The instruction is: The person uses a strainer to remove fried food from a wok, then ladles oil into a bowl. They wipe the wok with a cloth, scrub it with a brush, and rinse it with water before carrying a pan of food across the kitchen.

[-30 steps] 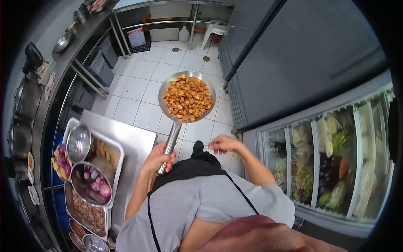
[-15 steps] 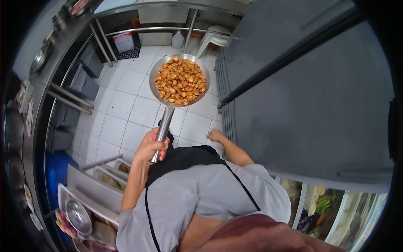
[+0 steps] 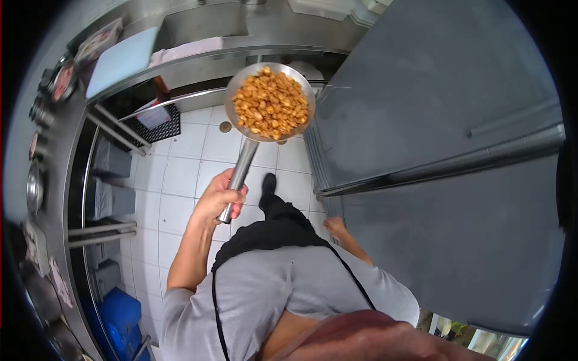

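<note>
My left hand is wrapped around the steel handle of a frying pan, which I carry out in front of me, above the tiled floor. Glossy orange-brown chunks of food are heaped in the pan, leaving its metal rim bare. My right hand hangs low at my side, near the grey refrigerator doors, its fingers curled in with nothing showing in them.
Grey refrigerator doors line the right side. A steel counter with bowls and containers runs along the left, above grey bins and a blue container. Ahead stand a sink, a pink cloth and a light-blue board.
I have walked forward, with the pan held out. The sink counter is nearer, and the food trays behind me at lower left have left view. Both hands keep their hold and shape.
</note>
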Motion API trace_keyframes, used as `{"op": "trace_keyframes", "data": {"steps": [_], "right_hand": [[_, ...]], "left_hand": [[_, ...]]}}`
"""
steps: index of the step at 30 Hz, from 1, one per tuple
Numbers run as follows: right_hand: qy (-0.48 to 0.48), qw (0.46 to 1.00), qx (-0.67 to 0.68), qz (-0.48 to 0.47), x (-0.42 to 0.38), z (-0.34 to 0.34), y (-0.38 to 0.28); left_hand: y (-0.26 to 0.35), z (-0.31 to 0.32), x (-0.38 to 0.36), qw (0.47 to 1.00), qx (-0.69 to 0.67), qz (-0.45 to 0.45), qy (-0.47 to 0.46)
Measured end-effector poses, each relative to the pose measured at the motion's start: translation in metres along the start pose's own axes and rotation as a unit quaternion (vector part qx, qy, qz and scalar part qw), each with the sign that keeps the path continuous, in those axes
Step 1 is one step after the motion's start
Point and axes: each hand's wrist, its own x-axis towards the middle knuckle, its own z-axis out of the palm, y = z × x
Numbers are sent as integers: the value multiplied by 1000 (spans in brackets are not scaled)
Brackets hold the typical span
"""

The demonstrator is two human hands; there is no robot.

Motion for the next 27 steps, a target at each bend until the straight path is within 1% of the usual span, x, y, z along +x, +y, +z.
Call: {"op": "trace_keyframes", "data": {"steps": [1,2,3,4,5,6,7,8,9,10,12,15,16,17,19,20,22,25,27], "right_hand": [[-45,966,172,190,33,-8,-13],[-79,864,333,371,67,-17,-26],[-76,864,312,387,96,-26,-45],[-73,864,291,403,123,-34,-63],[-133,896,179,383,168,-60,-68],[-154,913,138,351,208,-75,-62],[-160,915,164,333,243,-103,-78],[-145,922,189,307,281,-113,-82],[-133,936,162,282,317,-131,-85],[-80,950,163,256,255,-122,-87],[-83,953,129,260,296,-148,-91],[-28,955,131,265,319,-153,-87],[3,958,133,254,324,-152,-88],[0,957,132,257,312,-157,-98],[-20,955,154,254,306,-150,-113],[-39,938,196,284,293,-141,-130],[-52,910,258,320,283,-158,-149],[-67,869,351,343,263,-174,-170],[25,868,361,340,263,-206,-182]], "left_hand": [[14,-8,11,1000,2,2,8],[25,-15,21,1000,5,1,11],[28,-25,10,1000,10,8,12],[41,-31,21,1000,21,3,22],[64,-33,35,1000,-1,8,22],[85,-32,46,999,-24,3,26],[102,-39,48,998,-48,-5,30],[118,-55,54,998,-62,-1,30],[132,-66,62,998,-60,-1,34],[79,-20,19,999,-12,7,29],[82,-25,31,999,-1,8,42],[77,-37,40,999,9,8,36],[80,-43,44,999,22,5,33],[83,-50,35,999,30,-3,20],[86,-70,42,999,41,-15,1],[88,-81,45,998,53,-25,-6],[93,-98,56,996,66,-19,-48],[94,-120,73,992,85,-26,-89],[100,-128,78,989,97,-11,-112]]}}
